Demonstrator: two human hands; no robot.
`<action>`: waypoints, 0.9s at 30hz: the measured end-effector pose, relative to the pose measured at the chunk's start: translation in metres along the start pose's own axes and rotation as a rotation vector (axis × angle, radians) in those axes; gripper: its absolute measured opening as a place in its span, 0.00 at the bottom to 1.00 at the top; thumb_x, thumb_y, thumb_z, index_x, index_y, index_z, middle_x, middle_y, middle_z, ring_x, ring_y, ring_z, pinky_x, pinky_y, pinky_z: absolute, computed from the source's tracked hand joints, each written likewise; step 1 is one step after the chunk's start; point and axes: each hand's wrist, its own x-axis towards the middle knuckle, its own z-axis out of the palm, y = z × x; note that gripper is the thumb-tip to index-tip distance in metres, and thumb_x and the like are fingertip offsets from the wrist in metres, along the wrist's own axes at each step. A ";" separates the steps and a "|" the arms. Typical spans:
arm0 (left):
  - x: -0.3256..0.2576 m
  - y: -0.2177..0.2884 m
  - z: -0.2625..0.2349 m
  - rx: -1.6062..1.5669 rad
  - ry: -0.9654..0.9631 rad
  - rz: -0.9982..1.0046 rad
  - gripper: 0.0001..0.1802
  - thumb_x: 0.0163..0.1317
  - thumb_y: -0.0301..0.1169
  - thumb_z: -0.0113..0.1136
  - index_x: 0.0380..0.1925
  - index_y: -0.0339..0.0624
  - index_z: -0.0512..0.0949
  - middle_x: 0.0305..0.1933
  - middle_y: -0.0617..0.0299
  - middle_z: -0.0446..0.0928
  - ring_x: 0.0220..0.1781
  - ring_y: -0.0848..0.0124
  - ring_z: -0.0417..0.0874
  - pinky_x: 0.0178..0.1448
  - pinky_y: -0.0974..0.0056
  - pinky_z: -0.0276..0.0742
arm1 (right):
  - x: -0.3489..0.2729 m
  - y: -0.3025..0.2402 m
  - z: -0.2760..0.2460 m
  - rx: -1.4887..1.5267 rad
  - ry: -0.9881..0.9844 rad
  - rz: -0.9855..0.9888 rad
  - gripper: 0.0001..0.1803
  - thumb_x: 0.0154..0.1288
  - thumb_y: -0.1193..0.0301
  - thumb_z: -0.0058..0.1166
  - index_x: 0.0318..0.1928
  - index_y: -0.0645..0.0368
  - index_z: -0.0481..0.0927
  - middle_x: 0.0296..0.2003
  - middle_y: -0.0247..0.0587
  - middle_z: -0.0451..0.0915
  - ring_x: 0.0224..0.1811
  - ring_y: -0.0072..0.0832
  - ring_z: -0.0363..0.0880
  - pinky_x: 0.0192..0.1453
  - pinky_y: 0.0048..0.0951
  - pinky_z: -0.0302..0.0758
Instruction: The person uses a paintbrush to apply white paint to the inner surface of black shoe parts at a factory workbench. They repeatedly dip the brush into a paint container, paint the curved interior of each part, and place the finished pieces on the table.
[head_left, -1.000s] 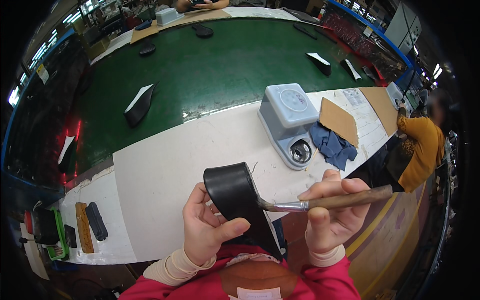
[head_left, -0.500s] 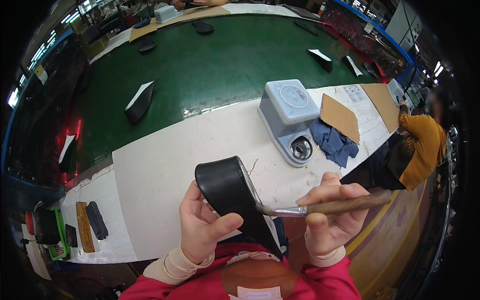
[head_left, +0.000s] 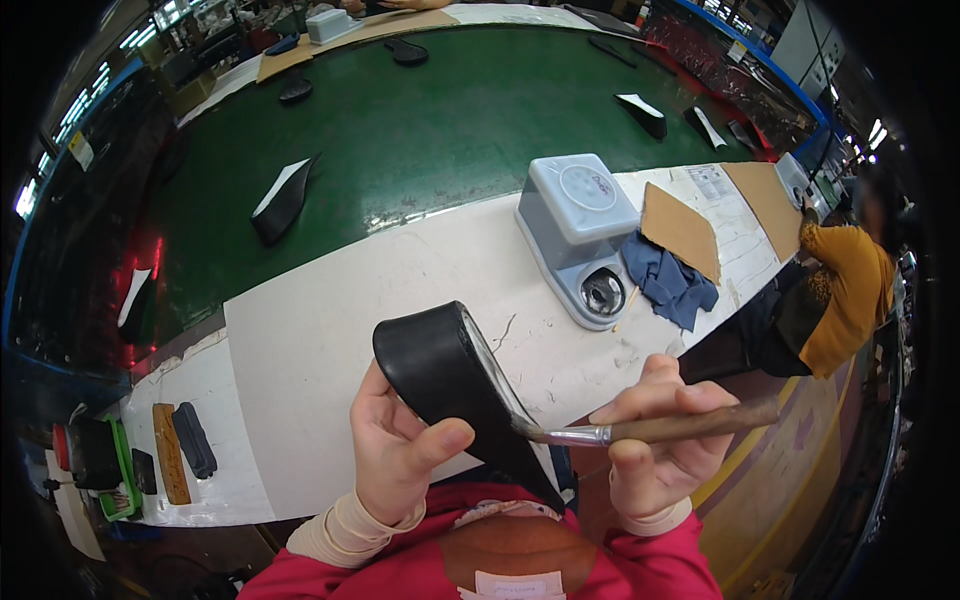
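Note:
A black wedge shoe sole (head_left: 437, 362) is tilted on its side in front of me, its pale inner face turned to the right. My left hand (head_left: 398, 445) grips it from the left, thumb on the black side wall and fingers behind it. A brush (head_left: 690, 423) with a wooden handle and metal ferrule lies across the fingers of my right hand (head_left: 662, 450), pinched near the ferrule. Its bristles touch the edge of the sole's pale face. Past the sole stands a grey-blue plastic dispenser (head_left: 580, 215) with a round dark-lined cup (head_left: 603, 293) at its front.
Several wedge soles, such as this one (head_left: 283, 200), lie on the green belt (head_left: 430, 130). A blue cloth (head_left: 668, 285) and cardboard piece (head_left: 680, 232) lie beside the dispenser. At left are a wooden bar (head_left: 170, 453) and green basket (head_left: 118, 470). A person in mustard (head_left: 850, 275) works at right.
My left hand has shifted the sole slightly up and to the left. The brush tip stays on the sole's edge, its handle end now a little lower.

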 end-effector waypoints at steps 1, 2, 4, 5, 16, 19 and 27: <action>0.000 0.000 0.000 0.007 0.005 0.009 0.36 0.45 0.25 0.72 0.54 0.31 0.64 0.52 0.54 0.71 0.54 0.67 0.74 0.61 0.63 0.69 | 0.000 0.000 0.000 -0.008 -0.006 -0.005 0.29 0.53 0.78 0.63 0.52 0.56 0.61 0.31 0.45 0.82 0.27 0.22 0.74 0.44 0.32 0.56; 0.000 0.000 0.000 -0.001 -0.001 0.003 0.36 0.45 0.25 0.72 0.54 0.31 0.64 0.52 0.54 0.71 0.54 0.67 0.74 0.61 0.63 0.69 | -0.001 0.000 0.000 -0.014 -0.008 -0.008 0.29 0.53 0.78 0.63 0.52 0.56 0.61 0.31 0.45 0.82 0.26 0.22 0.75 0.43 0.32 0.56; 0.001 0.000 -0.001 0.003 -0.002 0.011 0.36 0.45 0.25 0.72 0.54 0.31 0.64 0.52 0.54 0.71 0.54 0.67 0.74 0.61 0.63 0.69 | -0.001 -0.001 -0.001 -0.022 -0.014 -0.011 0.30 0.52 0.78 0.63 0.52 0.55 0.60 0.30 0.44 0.82 0.26 0.22 0.75 0.43 0.32 0.56; 0.001 0.000 -0.001 -0.004 -0.002 0.004 0.36 0.45 0.25 0.71 0.54 0.31 0.63 0.52 0.54 0.71 0.54 0.67 0.74 0.61 0.63 0.69 | -0.002 -0.001 -0.001 -0.025 -0.018 -0.010 0.30 0.52 0.78 0.63 0.52 0.55 0.60 0.30 0.44 0.82 0.26 0.22 0.76 0.42 0.32 0.56; 0.002 0.001 -0.003 0.002 0.023 -0.005 0.36 0.45 0.26 0.72 0.53 0.31 0.64 0.52 0.54 0.72 0.54 0.67 0.75 0.61 0.63 0.69 | -0.007 -0.003 -0.006 -0.051 -0.037 0.011 0.30 0.51 0.76 0.65 0.50 0.55 0.60 0.27 0.42 0.81 0.25 0.22 0.76 0.41 0.31 0.57; 0.003 0.000 -0.004 0.006 0.034 -0.013 0.36 0.45 0.26 0.72 0.53 0.31 0.64 0.52 0.54 0.72 0.54 0.67 0.75 0.61 0.63 0.69 | -0.009 -0.004 -0.006 -0.056 -0.037 0.020 0.30 0.51 0.77 0.65 0.50 0.55 0.60 0.26 0.41 0.81 0.25 0.22 0.76 0.41 0.31 0.57; 0.011 -0.007 -0.013 0.030 0.066 -0.064 0.32 0.50 0.27 0.68 0.54 0.32 0.64 0.51 0.55 0.73 0.53 0.68 0.76 0.60 0.63 0.70 | -0.014 -0.006 -0.018 0.044 -0.020 0.216 0.29 0.51 0.78 0.63 0.52 0.59 0.63 0.25 0.42 0.81 0.26 0.23 0.76 0.42 0.30 0.59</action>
